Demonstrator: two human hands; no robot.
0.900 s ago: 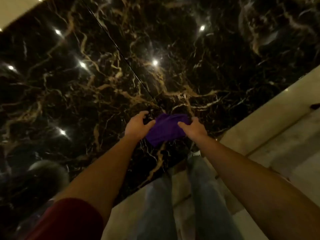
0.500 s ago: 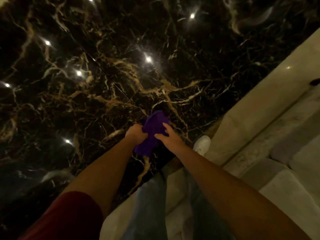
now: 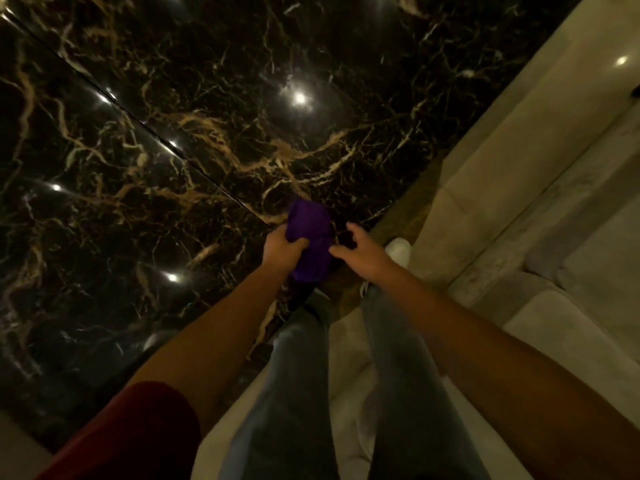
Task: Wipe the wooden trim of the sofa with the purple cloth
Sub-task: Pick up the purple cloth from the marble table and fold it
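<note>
My left hand [image 3: 282, 245] grips the bunched purple cloth [image 3: 310, 237], held in the air over the dark floor in front of me. Just right of the cloth is my right hand [image 3: 360, 249], fingers spread and holding nothing; its fingertips are close to the cloth, and I cannot tell whether they touch. A brown wooden strip [image 3: 407, 209] runs along the base of the beige sofa [image 3: 519, 174] on the right, beyond my right hand.
Glossy black marble floor [image 3: 173, 150] with gold veins and light reflections fills the left and top. My legs in jeans [image 3: 298, 375] and one white shoe [image 3: 398, 249] stand beside the sofa's base. Beige cushions [image 3: 568, 327] lie at the right.
Both hands held the cloth spread between them; now it is bunched in my left hand and my right hand has let go. The view has swung toward the sofa.
</note>
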